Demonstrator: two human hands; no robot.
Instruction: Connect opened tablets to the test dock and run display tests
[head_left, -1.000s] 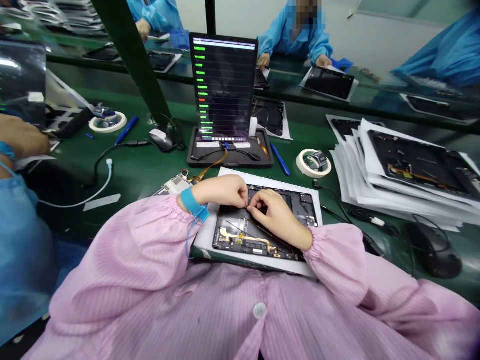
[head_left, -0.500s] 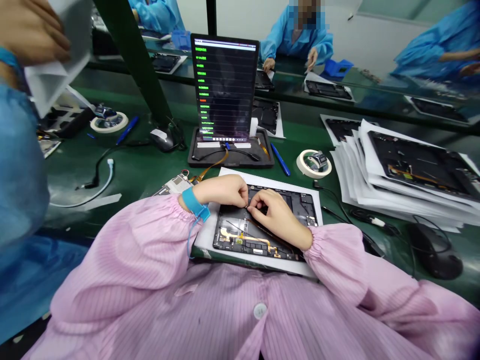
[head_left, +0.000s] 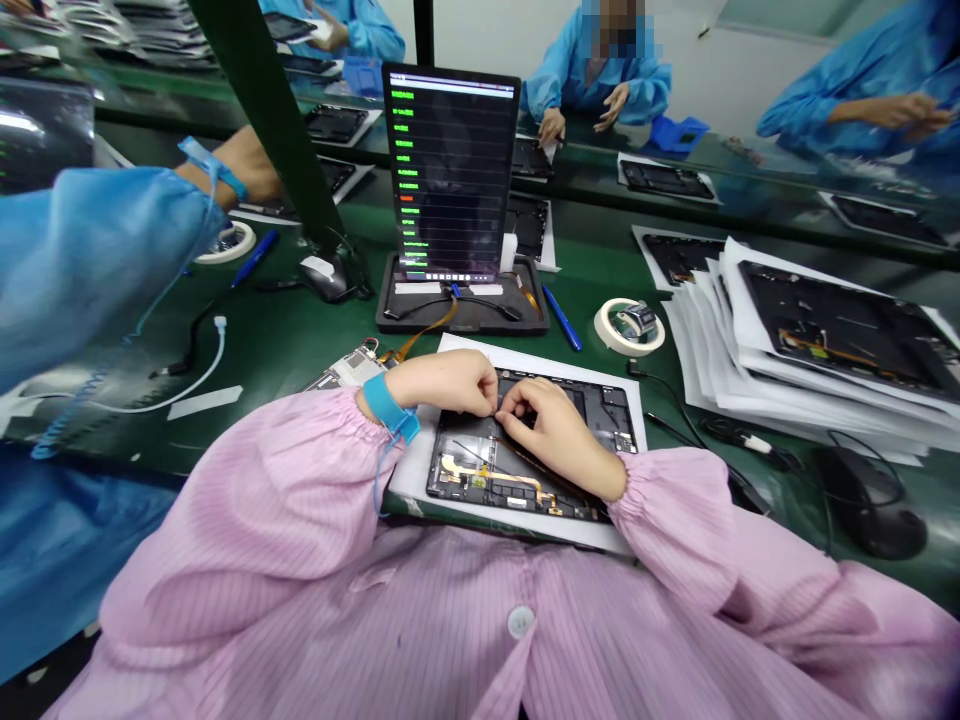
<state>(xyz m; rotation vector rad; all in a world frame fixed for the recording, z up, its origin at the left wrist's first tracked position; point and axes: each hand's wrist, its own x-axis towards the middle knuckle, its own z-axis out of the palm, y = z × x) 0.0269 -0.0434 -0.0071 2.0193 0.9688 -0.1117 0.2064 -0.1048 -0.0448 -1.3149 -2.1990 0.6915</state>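
A black tablet housing [head_left: 465, 440] with gold flex cables [head_left: 517, 478] lies on a white sheet [head_left: 411, 478] in front of me. Over its upper middle, my left hand [head_left: 457, 382], with a blue strap at the wrist, pinches with the fingertips turned down. My right hand [head_left: 551, 428] meets it there, thumb and forefinger pinched together. Whatever lies between the fingertips is too small or hidden to name. A circuit board [head_left: 349, 370] with an orange ribbon cable sits just left of the housing.
Behind the housing a lit screen [head_left: 454, 180] stands in a black tray [head_left: 465, 322]. To the right are a blue pen [head_left: 561, 318], a tape roll [head_left: 604, 330], stacked housings with sheets [head_left: 705, 340] and a mouse [head_left: 870, 500]. A co-worker's blue sleeve [head_left: 97, 250] reaches in at left.
My hands stay nearly where they were over the housing. At left, the co-worker's arm has swung across toward the green post, and the white sheet it held is out of sight.
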